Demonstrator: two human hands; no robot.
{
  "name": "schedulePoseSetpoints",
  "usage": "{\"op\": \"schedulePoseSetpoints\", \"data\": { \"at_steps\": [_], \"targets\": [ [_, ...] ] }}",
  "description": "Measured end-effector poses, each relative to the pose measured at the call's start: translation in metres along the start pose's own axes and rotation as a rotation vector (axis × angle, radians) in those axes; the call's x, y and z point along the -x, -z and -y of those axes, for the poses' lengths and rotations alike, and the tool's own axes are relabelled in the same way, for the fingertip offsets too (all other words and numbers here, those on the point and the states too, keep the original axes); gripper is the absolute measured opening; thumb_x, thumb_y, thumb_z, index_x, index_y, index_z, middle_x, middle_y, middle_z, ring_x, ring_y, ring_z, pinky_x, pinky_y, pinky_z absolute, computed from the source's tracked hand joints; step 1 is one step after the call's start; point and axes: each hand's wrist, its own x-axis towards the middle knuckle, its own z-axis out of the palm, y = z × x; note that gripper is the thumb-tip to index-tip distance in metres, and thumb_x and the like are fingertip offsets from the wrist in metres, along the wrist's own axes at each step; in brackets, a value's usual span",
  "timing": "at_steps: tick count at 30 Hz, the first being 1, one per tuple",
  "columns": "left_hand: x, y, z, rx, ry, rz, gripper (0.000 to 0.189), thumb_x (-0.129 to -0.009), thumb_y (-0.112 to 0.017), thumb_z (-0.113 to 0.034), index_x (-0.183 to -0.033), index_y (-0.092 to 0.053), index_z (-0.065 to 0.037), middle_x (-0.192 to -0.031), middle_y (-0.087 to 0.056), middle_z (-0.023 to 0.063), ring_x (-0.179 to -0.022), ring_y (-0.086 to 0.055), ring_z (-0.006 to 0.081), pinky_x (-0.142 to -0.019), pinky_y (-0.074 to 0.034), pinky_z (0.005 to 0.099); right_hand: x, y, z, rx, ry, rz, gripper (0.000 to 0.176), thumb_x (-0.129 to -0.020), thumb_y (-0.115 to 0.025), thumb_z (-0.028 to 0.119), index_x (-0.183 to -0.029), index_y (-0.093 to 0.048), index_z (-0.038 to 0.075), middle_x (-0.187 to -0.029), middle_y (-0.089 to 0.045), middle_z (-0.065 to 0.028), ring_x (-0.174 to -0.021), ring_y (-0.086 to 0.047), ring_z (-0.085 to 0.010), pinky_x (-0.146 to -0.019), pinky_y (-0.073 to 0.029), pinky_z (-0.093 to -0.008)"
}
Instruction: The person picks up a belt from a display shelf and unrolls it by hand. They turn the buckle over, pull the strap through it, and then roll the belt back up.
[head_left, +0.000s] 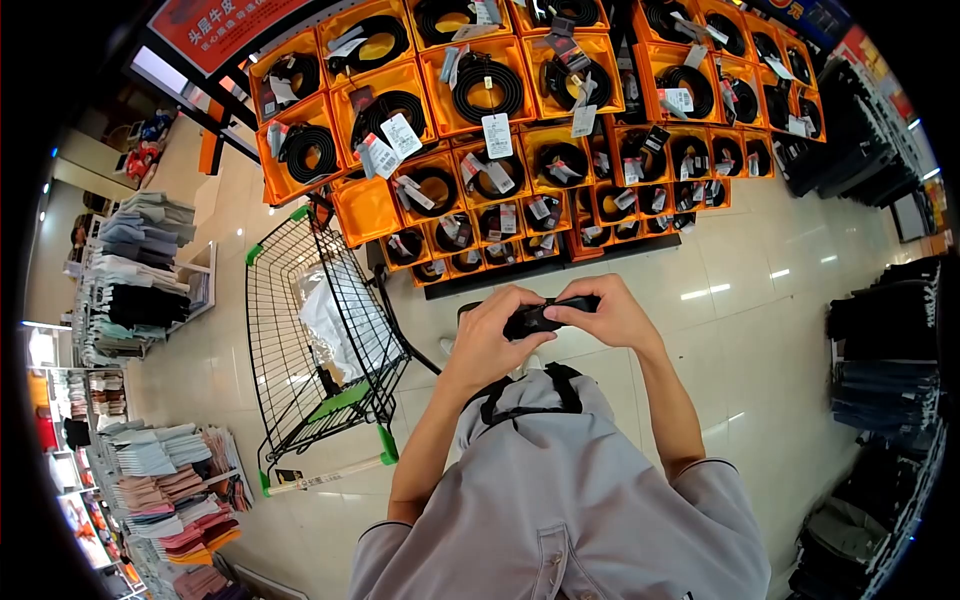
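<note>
In front of my chest, both hands hold a black belt (pixel 527 322), bunched up and partly covered by my fingers. My left hand (pixel 487 335) is closed round its left part, thumb along the lower edge. On the other side my right hand (pixel 612 315) grips the right part, its thumb pressed on the black surface. Just beyond my hands stands a display of orange boxes (pixel 362 212), most with a coiled black belt (pixel 488 92) and white or grey tags (pixel 497 136).
A green and black shopping cart (pixel 340 405) stands on my left, holding a clear and white plastic bag (pixel 335 325). Folded clothes (pixel 165 450) and hanging shirts (pixel 145 250) line the left side. Dark trousers (pixel 880 320) hang along the right. Shiny floor tiles (pixel 740 330) lie between.
</note>
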Motion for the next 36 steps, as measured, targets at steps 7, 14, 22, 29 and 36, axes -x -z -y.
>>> {"op": "schedulePoseSetpoints", "data": {
  "at_steps": [7, 14, 22, 29, 36],
  "targets": [
    [0.007, 0.001, 0.0, -0.238, 0.031, 0.03, 0.047, -0.073, -0.086, -0.026, -0.112, -0.067, -0.006, -0.103, -0.074, 0.0095, -0.088, -0.072, 0.0257, -0.075, -0.055, 0.032, 0.001, -0.003, -0.002, 0.0, -0.048, -0.02, 0.022, -0.085, -0.079, 0.021, -0.088, -0.075, 0.001, -0.063, -0.061, -0.0016, -0.059, -0.046, -0.0075, -0.053, -0.039, -0.0265],
    [0.006, 0.014, 0.009, -0.216, 0.111, 0.151, 0.048, -0.073, -0.086, -0.027, -0.113, -0.068, -0.006, -0.104, -0.074, 0.0094, -0.087, -0.072, 0.0273, -0.074, -0.055, 0.0318, 0.006, 0.014, -0.015, -0.062, 0.006, 0.112, 0.02, -0.091, -0.072, 0.016, -0.101, -0.065, 0.0, -0.079, -0.066, -0.0042, -0.072, -0.058, -0.0097, -0.067, -0.047, -0.0266],
    [-0.003, 0.016, -0.01, -0.251, 0.128, 0.302, 0.05, -0.071, -0.088, -0.027, -0.111, -0.07, -0.005, -0.105, -0.074, 0.0105, -0.089, -0.072, 0.0264, -0.077, -0.055, 0.0318, 0.006, 0.016, 0.014, -0.013, 0.019, 0.281, 0.014, -0.095, -0.065, 0.006, -0.106, -0.056, 0.003, -0.09, -0.063, -0.0014, -0.084, -0.059, -0.0089, -0.075, -0.047, -0.0257],
    [0.0, 0.016, 0.011, -0.087, 0.006, 0.202, 0.047, -0.07, -0.087, -0.032, -0.107, -0.071, -0.008, -0.091, -0.074, 0.0108, -0.08, -0.072, 0.0284, -0.069, -0.054, 0.0337, 0.004, 0.032, -0.026, -0.137, -0.048, 0.383, 0.028, -0.101, -0.057, 0.022, -0.123, -0.054, 0.004, -0.097, -0.067, -0.0056, -0.093, -0.059, -0.0122, -0.083, -0.047, -0.0289],
    [0.002, 0.018, 0.013, -0.026, 0.073, 0.226, 0.049, -0.067, -0.089, -0.029, -0.106, -0.07, -0.006, -0.093, -0.075, 0.013, -0.089, -0.074, 0.0276, -0.071, -0.054, 0.0315, 0.004, 0.041, -0.038, -0.08, -0.013, 0.351, 0.02, -0.101, -0.058, 0.02, -0.105, -0.064, 0.001, -0.092, -0.066, -0.0042, -0.087, -0.057, -0.0094, -0.081, -0.046, -0.0272]
  ]
}}
